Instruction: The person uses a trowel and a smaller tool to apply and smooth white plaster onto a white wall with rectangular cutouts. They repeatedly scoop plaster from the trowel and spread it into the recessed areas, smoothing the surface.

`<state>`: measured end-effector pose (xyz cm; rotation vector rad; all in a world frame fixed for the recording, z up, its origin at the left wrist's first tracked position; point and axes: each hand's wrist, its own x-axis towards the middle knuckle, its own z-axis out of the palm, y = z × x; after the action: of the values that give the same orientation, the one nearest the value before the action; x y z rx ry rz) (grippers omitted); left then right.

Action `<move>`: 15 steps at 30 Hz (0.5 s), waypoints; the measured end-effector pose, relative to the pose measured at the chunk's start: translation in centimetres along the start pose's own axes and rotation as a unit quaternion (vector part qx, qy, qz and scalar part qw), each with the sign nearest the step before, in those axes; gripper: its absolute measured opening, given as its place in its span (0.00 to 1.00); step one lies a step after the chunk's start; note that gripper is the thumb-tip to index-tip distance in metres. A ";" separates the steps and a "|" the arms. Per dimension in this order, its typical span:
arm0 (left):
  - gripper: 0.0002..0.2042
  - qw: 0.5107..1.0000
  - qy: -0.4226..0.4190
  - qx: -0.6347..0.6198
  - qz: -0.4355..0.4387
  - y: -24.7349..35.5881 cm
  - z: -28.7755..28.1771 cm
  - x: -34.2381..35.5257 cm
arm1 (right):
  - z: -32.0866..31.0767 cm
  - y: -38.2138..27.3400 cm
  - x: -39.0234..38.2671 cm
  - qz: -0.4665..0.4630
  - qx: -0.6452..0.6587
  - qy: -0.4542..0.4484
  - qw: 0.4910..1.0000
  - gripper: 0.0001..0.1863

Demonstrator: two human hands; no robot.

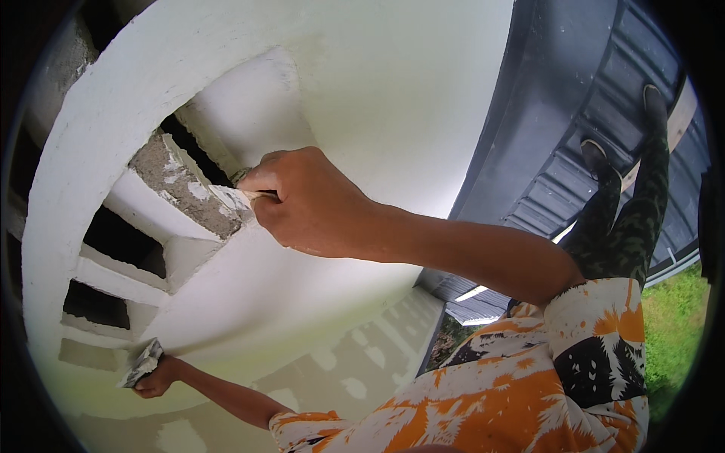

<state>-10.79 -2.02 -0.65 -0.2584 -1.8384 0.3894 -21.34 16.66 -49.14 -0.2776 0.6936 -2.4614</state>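
Note:
My right hand (313, 200) is closed around a putty knife (232, 198) smeared with white filler. Its blade is at the end of a rough cement ledge (175, 180), beside a dark slot in the curved white wall. Patches of white coat lie on the ledge's bare grey face. Lower on the left, my left hand (156, 379) grips a flat metal scraper plate (143, 362) carrying white and grey filler. That hand is close to the lowest recess of the wall. Its fingers are partly behind the plate.
Several dark rectangular openings (124, 240) with thin ledges pierce the curved wall (355, 83). Patchy filler marks the lower wall (332, 370). Dark corrugated roofing (559, 177) lies at the right, under my feet (594, 158). Beyond its edge is green grass (676, 325).

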 end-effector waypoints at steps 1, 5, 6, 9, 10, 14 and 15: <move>0.12 1.000 0.001 0.004 0.000 0.3 0.0 -0.2 | -0.3 0.1 0.2 0.033 -0.002 -0.012 0.999 0.10; 0.11 1.000 0.002 0.019 -0.015 -0.2 -0.2 0.1 | -0.3 0.2 1.3 0.119 0.073 -0.064 0.988 0.11; 0.11 1.000 0.001 0.019 -0.015 -0.1 -0.1 0.0 | 0.3 0.2 1.3 0.090 0.071 -0.063 0.991 0.12; 0.11 1.000 0.000 0.018 0.002 0.4 0.1 -0.4 | -0.3 -0.3 0.3 0.085 0.049 -0.070 0.993 0.11; 0.11 1.000 0.001 0.018 0.010 0.4 0.0 -0.5 | -0.8 -0.7 0.2 0.096 0.038 -0.074 0.992 0.11; 0.11 1.000 0.001 0.018 0.019 0.0 0.1 -0.1 | -0.2 -0.4 1.4 0.022 0.094 0.070 0.993 0.10; 0.11 1.000 0.000 0.018 0.017 -0.2 -0.1 0.0 | -0.2 -0.4 2.3 0.017 0.081 0.062 0.995 0.09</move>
<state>-10.68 -2.21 -0.58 -0.2644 -1.8281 0.4455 -23.49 15.76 -49.03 -0.0508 0.5390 -2.5006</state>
